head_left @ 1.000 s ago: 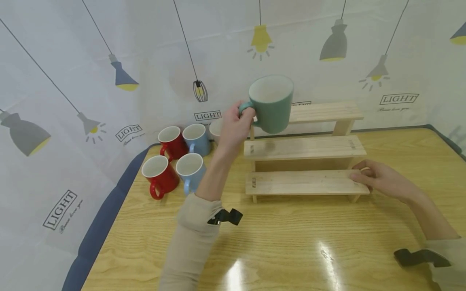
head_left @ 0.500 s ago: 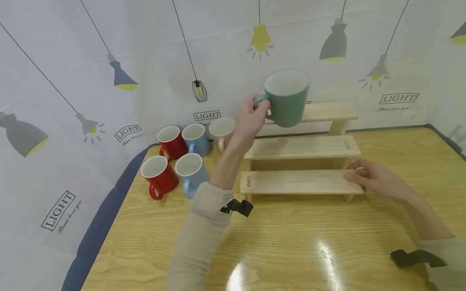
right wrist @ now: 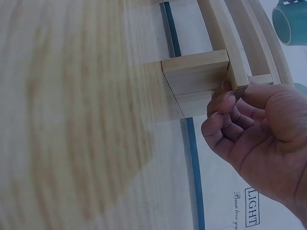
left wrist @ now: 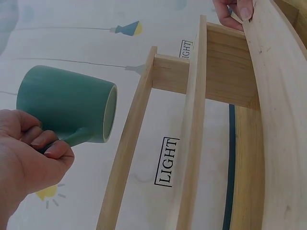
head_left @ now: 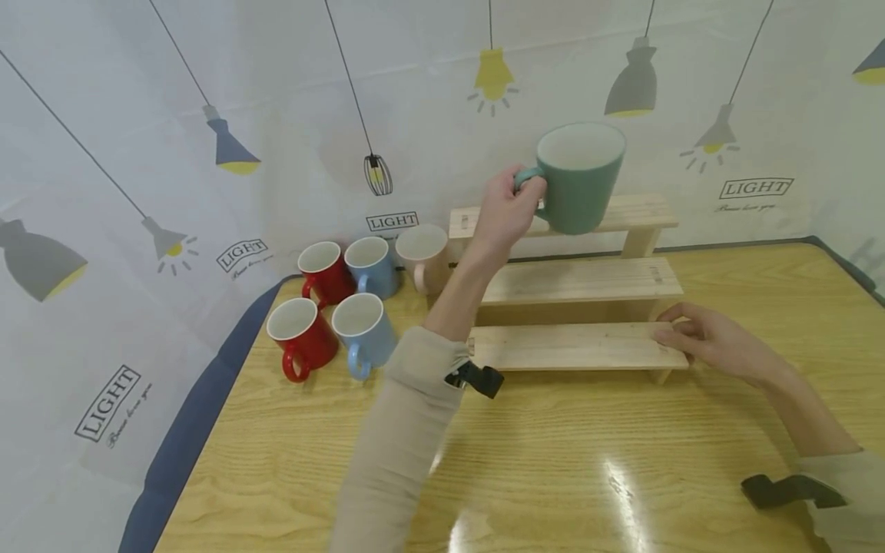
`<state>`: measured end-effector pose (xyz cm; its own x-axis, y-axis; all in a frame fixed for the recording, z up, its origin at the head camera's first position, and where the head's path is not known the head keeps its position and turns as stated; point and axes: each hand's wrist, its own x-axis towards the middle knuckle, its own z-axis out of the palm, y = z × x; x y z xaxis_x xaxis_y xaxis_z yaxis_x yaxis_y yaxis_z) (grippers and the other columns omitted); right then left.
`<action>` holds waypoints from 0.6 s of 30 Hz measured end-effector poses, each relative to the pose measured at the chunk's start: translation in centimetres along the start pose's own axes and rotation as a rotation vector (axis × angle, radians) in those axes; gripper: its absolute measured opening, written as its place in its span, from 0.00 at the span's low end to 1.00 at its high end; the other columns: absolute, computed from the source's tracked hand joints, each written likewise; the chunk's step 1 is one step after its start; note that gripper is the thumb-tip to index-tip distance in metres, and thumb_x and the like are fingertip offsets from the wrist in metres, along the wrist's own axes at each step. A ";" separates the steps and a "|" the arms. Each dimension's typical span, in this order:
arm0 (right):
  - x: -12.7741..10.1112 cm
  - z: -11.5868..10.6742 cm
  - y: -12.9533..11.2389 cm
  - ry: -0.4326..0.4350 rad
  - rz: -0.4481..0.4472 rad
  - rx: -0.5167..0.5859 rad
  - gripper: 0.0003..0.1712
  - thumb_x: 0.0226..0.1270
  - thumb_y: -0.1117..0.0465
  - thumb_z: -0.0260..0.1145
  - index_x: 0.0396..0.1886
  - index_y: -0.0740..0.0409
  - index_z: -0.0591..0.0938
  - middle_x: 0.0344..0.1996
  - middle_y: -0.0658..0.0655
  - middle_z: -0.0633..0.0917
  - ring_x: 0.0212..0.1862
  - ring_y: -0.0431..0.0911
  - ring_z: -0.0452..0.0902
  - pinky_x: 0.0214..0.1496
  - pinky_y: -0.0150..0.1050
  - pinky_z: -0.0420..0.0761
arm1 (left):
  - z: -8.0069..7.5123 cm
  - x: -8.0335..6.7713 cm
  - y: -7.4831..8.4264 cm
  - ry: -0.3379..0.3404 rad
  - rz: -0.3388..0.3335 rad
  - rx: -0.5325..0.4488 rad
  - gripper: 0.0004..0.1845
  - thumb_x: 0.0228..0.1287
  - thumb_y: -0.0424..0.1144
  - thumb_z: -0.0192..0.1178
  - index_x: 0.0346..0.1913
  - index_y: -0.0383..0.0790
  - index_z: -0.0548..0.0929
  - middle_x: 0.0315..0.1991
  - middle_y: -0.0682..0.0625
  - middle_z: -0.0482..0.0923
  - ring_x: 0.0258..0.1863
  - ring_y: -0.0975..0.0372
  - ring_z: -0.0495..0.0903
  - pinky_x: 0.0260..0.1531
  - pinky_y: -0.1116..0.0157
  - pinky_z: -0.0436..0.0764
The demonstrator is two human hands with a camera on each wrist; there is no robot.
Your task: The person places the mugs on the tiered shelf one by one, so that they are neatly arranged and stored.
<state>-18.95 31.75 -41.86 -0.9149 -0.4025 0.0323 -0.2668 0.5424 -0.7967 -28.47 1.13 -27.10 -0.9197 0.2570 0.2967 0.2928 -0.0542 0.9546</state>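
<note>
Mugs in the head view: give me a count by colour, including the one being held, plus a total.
Red mugs: 2
Blue mugs: 2
Pale pink mug: 1
Green mug, held by its handle in the left hand above the wooden rack: 1
Total: 6

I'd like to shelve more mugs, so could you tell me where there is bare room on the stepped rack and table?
All three steps of the wooden rack are bare, save the right hand gripping the lowest step's right end. The left hand holds the green mug over the top step. Crowded: five mugs left of the rack.
</note>
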 end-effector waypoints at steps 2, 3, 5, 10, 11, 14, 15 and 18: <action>0.0 0.0 0.0 0.000 -0.010 0.004 0.12 0.79 0.62 0.57 0.54 0.66 0.74 0.18 0.52 0.75 0.23 0.48 0.71 0.25 0.42 0.71 | 0.4 0.4 0.0 -0.015 0.008 0.010 0.18 0.71 0.27 0.48 0.23 0.43 0.57 0.20 0.53 0.53 0.21 0.63 0.55 0.31 0.69 0.64; 0.0 0.0 0.0 0.001 -0.015 0.003 0.12 0.79 0.62 0.57 0.53 0.66 0.74 0.18 0.52 0.75 0.22 0.48 0.70 0.25 0.42 0.71 | 0.5 0.5 0.0 -0.021 0.008 0.013 0.19 0.70 0.27 0.48 0.22 0.43 0.57 0.20 0.53 0.53 0.20 0.64 0.55 0.32 0.70 0.65; 0.0 -0.1 0.0 0.001 -0.024 0.000 0.11 0.79 0.63 0.57 0.53 0.66 0.74 0.18 0.51 0.75 0.22 0.48 0.70 0.25 0.41 0.71 | 0.9 0.9 -0.1 -0.035 0.014 0.016 0.19 0.71 0.27 0.48 0.21 0.43 0.57 0.20 0.53 0.54 0.20 0.64 0.55 0.32 0.69 0.66; 0.0 -0.1 0.1 0.004 -0.020 -0.013 0.12 0.79 0.62 0.57 0.53 0.65 0.74 0.19 0.49 0.76 0.23 0.47 0.72 0.28 0.41 0.74 | 1.9 1.9 -0.7 -0.045 -0.016 0.040 0.20 0.71 0.28 0.48 0.21 0.42 0.57 0.21 0.52 0.55 0.21 0.64 0.56 0.33 0.70 0.68; 0.0 0.0 0.1 0.003 -0.015 -0.013 0.12 0.79 0.62 0.57 0.53 0.65 0.74 0.19 0.49 0.76 0.24 0.47 0.73 0.28 0.40 0.74 | 2.1 2.1 -0.8 -0.046 -0.023 0.050 0.20 0.71 0.28 0.48 0.21 0.42 0.57 0.21 0.53 0.54 0.21 0.64 0.56 0.32 0.70 0.67; 0.0 0.0 0.1 -0.001 0.002 -0.013 0.13 0.79 0.61 0.57 0.54 0.65 0.74 0.20 0.49 0.77 0.25 0.46 0.73 0.29 0.40 0.74 | 2.5 2.5 -1.1 -0.061 -0.029 0.066 0.19 0.72 0.28 0.48 0.22 0.42 0.57 0.21 0.52 0.54 0.22 0.64 0.56 0.31 0.70 0.66; 0.0 0.0 0.1 -0.001 0.005 -0.015 0.13 0.79 0.60 0.57 0.54 0.65 0.74 0.20 0.49 0.77 0.25 0.46 0.73 0.30 0.40 0.75 | 2.6 2.7 -1.2 -0.067 -0.027 0.069 0.19 0.72 0.28 0.48 0.22 0.42 0.57 0.21 0.52 0.54 0.22 0.64 0.56 0.31 0.71 0.66; 0.0 0.0 0.2 -0.001 0.010 -0.016 0.13 0.79 0.60 0.57 0.55 0.65 0.73 0.20 0.49 0.77 0.25 0.46 0.73 0.30 0.40 0.75 | 3.0 3.0 -1.5 -0.084 -0.021 0.069 0.19 0.71 0.28 0.48 0.22 0.42 0.56 0.22 0.52 0.54 0.22 0.64 0.55 0.30 0.71 0.64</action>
<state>-19.00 31.87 -42.01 -0.9174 -0.3972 0.0238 -0.2622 0.5584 -0.7870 -30.93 4.86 -27.67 -0.9014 0.3377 0.2710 0.2941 0.0182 0.9556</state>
